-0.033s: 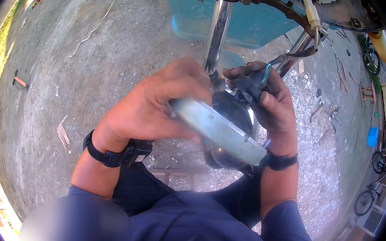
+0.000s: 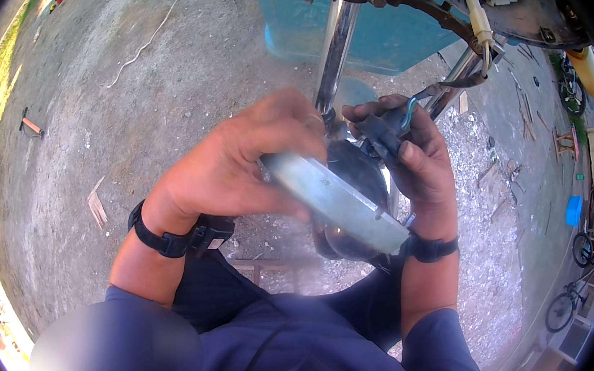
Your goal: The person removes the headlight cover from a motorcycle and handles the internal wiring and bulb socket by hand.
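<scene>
My left hand [image 2: 258, 157] is closed on the upper end of what looks like a headlight [image 2: 338, 199], tilted and seen from its edge, with a pale silvery face. My right hand [image 2: 429, 164] pinches a black plug [image 2: 380, 137] between thumb and fingers, just right of the headlight's upper end. Thin green, blue and white wires [image 2: 411, 112] leave the plug and join a dark cable [image 2: 456, 84] that runs up toward the motorcycle. Behind the headlight is a rounded black part [image 2: 357, 168], partly hidden.
A chrome fork tube [image 2: 340, 47] rises ahead, with a bracket [image 2: 423, 5] and white connectors [image 2: 480, 18] on its right. Behind it stands a teal bin [image 2: 288, 34]. An orange-handled tool [image 2: 32, 126] and wood scraps [image 2: 98, 204] lie leftward; bicycles [image 2: 567, 305] stand far right.
</scene>
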Available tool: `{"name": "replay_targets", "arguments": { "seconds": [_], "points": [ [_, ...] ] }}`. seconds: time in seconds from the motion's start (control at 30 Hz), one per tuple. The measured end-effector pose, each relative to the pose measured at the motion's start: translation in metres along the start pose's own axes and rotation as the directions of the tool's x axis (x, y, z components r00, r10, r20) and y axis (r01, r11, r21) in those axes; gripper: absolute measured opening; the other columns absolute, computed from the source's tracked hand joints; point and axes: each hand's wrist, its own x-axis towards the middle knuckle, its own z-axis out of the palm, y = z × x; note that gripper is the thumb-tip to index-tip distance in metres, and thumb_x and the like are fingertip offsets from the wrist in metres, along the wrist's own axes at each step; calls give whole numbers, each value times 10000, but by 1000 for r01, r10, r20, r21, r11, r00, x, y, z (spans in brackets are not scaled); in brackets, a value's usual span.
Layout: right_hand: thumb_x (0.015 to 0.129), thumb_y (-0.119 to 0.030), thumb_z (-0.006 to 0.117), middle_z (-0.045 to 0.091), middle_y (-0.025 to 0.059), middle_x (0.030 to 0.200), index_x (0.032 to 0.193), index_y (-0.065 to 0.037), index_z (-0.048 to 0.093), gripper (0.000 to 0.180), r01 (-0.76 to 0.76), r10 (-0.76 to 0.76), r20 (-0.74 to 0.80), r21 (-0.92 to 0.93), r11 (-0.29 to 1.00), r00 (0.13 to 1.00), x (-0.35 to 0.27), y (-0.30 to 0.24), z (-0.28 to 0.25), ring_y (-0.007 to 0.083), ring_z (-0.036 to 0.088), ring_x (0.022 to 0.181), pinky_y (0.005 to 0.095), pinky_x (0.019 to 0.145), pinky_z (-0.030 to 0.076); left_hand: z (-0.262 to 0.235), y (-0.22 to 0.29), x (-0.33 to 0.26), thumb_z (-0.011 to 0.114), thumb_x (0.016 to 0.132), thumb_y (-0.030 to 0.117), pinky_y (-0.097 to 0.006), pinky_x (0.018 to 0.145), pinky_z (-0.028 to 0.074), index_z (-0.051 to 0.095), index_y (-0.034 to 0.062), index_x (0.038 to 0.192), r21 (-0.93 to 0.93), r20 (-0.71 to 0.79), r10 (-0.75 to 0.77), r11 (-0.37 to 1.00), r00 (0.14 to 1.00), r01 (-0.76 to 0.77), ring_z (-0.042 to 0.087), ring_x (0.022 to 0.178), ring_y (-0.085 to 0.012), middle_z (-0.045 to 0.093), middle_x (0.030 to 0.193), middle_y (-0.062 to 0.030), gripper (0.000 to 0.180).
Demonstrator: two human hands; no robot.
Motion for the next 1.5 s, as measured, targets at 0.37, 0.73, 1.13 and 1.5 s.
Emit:
{"name": "replay_targets", "arguments": {
  "seconds": [0.37, 0.73, 1.13, 1.5],
  "points": [
    [869, -198, 742, 579, 303, 1368, 1403, -6, 512, 612, 26, -26, -1, 21, 999, 1000, 1, 1, 5, 365, 629, 1227, 477, 1079, 490, 1, 6, 2, 976, 572, 168, -399, 897, 486, 760, 118, 1035, 115, 45, 27, 993, 999, -32, 587, 1071, -295, 630, 1159, -107, 513],
    [784, -222, 726, 570, 317, 1375, 1393, 0, 517, 682, 19, -24, 33, 140, 990, 999, 4, 7, 1, 392, 621, 1231, 492, 1092, 468, 1, 8, 2, 971, 597, 177, -398, 899, 482, 768, 114, 1024, 117, 56, 25, 993, 998, -31, 589, 1061, -294, 630, 1159, -111, 477],
    [835, -285, 703, 559, 351, 1366, 1413, 6, 469, 688, -34, 24, 72, 154, 987, 997, 5, 1, 1, 413, 611, 1251, 494, 1092, 461, 0, 2, -1, 979, 566, 164, -384, 869, 488, 751, 76, 991, -86, -1, 9, 996, 1000, -9, 576, 1068, -284, 634, 1136, -142, 491],
    [859, -309, 704, 576, 339, 1354, 1383, -24, 490, 634, -20, 3, 85, 196, 980, 996, 7, -1, 2, 456, 571, 1301, 522, 1119, 438, 0, -5, 0, 968, 590, 135, -388, 966, 477, 725, 56, 1076, -124, -1, 18, 992, 1000, -18, 586, 1139, -284, 662, 1124, -95, 549]
  ]
}}
